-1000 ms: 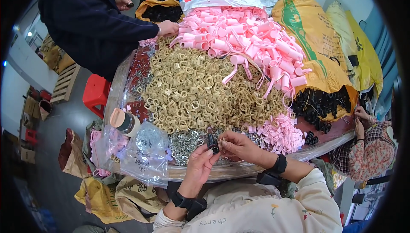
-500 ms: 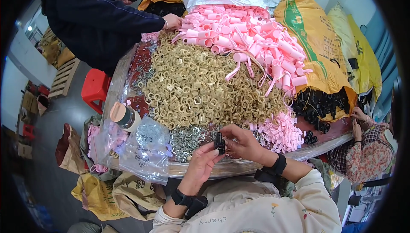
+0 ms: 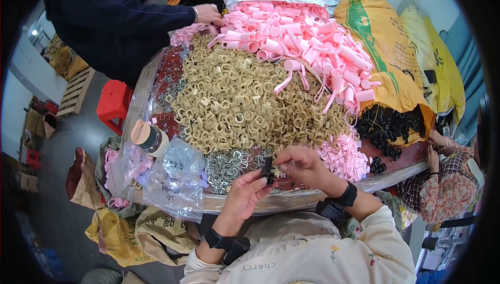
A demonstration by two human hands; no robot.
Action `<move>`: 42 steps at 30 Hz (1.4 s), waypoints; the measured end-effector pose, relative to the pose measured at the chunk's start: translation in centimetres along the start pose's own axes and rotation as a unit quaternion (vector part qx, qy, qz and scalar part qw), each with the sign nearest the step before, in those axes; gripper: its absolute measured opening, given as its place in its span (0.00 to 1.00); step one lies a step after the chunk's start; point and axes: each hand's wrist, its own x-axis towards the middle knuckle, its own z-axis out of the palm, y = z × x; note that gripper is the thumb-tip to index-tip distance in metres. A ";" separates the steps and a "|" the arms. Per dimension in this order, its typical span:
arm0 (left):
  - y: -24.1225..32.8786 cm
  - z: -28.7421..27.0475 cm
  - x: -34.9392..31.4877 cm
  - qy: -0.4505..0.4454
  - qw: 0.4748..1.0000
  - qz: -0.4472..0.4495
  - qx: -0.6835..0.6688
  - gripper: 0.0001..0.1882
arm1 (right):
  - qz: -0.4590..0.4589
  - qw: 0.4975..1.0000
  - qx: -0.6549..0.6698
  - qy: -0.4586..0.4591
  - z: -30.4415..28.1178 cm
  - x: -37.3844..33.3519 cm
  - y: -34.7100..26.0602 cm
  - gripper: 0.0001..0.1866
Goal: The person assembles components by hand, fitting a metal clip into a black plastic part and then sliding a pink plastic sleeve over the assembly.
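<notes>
My left hand (image 3: 242, 194) pinches a small black plastic part (image 3: 268, 170) upright between thumb and fingers, just above the table's near edge. Close against its right side, my right hand (image 3: 304, 169) has thumb and forefinger pressed together on a small beige piece (image 3: 277, 171), mostly covered by the fingertips. Beyond both hands lies a wide heap of beige plastic rings (image 3: 245, 102). Silver metal rings (image 3: 229, 167) are piled to the left of the hands, and small pink pieces (image 3: 344, 159) to the right.
Pink tubes with straps (image 3: 291, 34) are heaped at the back. A yellow sack (image 3: 385, 49) spills black parts (image 3: 393, 122) at right. A bottle (image 3: 149, 138) and clear plastic bag (image 3: 174, 180) stand left. One co-worker's hand (image 3: 208, 14) reaches in far left; another person (image 3: 450, 180) works at right.
My right hand has shifted slightly right and up, its fingertips now at the black part's right side. My left hand still holds that part. The far co-worker's hand has lifted back a little.
</notes>
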 end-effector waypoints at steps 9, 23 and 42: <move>-0.6 -0.2 -0.3 -0.012 1.000 -0.006 0.006 0.15 | -0.077 0.993 -0.088 -0.027 0.1 0.4 -0.4 0.05; -1.0 -0.5 0.3 0.012 0.998 -0.048 0.028 0.11 | 0.009 0.958 -0.285 0.015 -2.7 -3.8 2.2 0.10; -2.2 1.2 1.9 0.051 0.998 -0.005 0.028 0.09 | 0.124 0.982 -0.065 0.126 -5.5 -5.0 3.6 0.04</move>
